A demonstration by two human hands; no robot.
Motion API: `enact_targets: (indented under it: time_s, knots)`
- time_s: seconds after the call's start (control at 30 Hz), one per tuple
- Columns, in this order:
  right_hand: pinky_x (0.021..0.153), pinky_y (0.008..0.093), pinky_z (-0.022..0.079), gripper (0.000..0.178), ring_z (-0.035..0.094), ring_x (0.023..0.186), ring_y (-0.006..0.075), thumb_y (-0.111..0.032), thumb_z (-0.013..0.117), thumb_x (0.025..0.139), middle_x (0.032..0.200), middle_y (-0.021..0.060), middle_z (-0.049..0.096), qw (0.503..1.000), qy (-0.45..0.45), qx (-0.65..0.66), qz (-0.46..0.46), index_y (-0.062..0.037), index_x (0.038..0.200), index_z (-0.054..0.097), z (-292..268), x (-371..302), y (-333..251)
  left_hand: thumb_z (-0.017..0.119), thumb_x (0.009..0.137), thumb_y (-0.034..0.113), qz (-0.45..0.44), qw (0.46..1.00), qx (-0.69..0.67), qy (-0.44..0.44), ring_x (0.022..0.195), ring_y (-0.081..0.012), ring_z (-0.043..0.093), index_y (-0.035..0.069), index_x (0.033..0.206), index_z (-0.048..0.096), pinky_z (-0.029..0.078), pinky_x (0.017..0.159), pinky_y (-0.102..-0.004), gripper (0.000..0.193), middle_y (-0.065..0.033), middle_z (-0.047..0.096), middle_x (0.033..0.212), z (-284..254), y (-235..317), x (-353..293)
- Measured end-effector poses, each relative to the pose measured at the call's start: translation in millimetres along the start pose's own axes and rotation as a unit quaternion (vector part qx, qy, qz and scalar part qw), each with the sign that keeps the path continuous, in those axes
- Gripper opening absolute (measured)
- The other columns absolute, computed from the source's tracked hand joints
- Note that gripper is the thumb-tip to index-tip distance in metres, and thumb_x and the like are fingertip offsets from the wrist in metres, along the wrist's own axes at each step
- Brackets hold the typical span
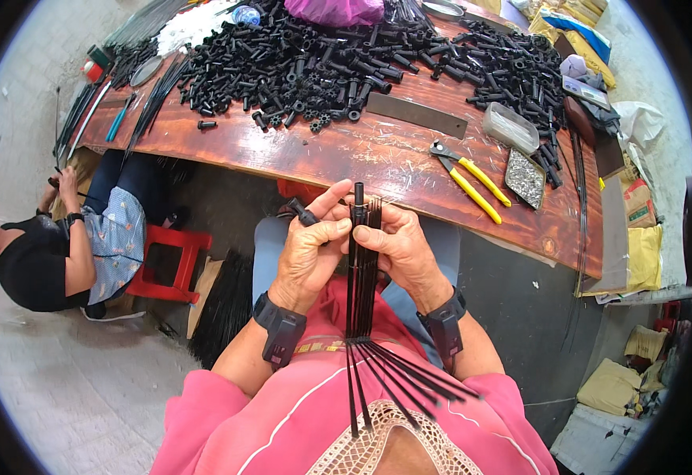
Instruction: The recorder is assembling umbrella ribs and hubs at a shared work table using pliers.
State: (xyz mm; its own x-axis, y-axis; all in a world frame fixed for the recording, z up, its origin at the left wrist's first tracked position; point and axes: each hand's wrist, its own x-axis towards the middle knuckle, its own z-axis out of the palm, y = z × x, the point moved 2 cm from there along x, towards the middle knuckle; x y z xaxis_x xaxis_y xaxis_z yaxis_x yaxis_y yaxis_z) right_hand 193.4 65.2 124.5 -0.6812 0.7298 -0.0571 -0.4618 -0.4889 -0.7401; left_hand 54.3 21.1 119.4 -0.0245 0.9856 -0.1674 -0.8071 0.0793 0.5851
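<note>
In front of my lap I hold a bundle of thin black rods (362,293) that look like umbrella ribs. Their lower ends fan out over my pink top. A black tubular plastic fitting (359,195) stands upright at the top of the bundle. My left hand (314,244) pinches that fitting from the left with thumb and fingers. A second, similar fitting (302,210) is tucked between its fingers. From the right, my right hand (400,244) grips the upper ends of the rods, its thumb pressed on them. The small joints between my fingertips are partly hidden.
Beyond my hands, the wooden table (283,146) bears a large heap of black fittings (283,63), yellow-handled pliers (473,182), a metal strip (416,115), a clear box (511,128) and a tray of small metal pieces (525,179). At the left, another person (53,245) sits beside a red stool (173,261).
</note>
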Motion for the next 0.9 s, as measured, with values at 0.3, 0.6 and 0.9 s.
enact_targets:
  time_s: [0.3, 0.6, 0.9]
  knots:
    - [0.065, 0.0207, 0.053, 0.037, 0.066, 0.08, 0.0118, -0.009, 0.071, 0.086, 0.1, 0.0064, 0.068, 1.0, 0.026, -0.007, -0.001, -0.0011, 0.121, 0.06, -11, 2, 1, 0.06, 0.092, 0.009, -0.018, 0.992, 0.076, 0.095, 0.098, -0.0301, 0.065, 0.0, 0.133, 0.044, 0.054, 0.089, -0.0445, 0.045, -0.021, 0.064, 0.109, -24, 34, -3]
    - [0.042, 0.0143, 0.037, 0.028, 0.062, 0.063, 0.0037, -0.015, 0.07, 0.087, 0.084, 0.0025, 0.07, 0.998, 0.029, -0.048, 0.032, -0.0054, 0.112, 0.065, -14, -5, 1, 0.056, 0.095, 0.01, 0.031, 0.99, 0.136, 0.006, 0.104, -0.0343, 0.064, -0.003, 0.125, 0.05, 0.052, 0.094, -0.0454, 0.033, -0.0195, 0.064, 0.108, 15, 63, 39]
    - [0.061, 0.0174, 0.049, 0.029, 0.062, 0.072, 0.0063, -0.018, 0.072, 0.087, 0.086, 0.0023, 0.068, 0.998, 0.023, -0.05, 0.019, -0.0035, 0.111, 0.065, -4, -10, -8, 0.062, 0.091, 0.01, -0.017, 0.986, 0.16, -0.038, 0.093, -0.0292, 0.068, 0.002, 0.115, 0.057, 0.056, 0.081, -0.041, 0.026, -0.013, 0.067, 0.097, 33, 46, 55]
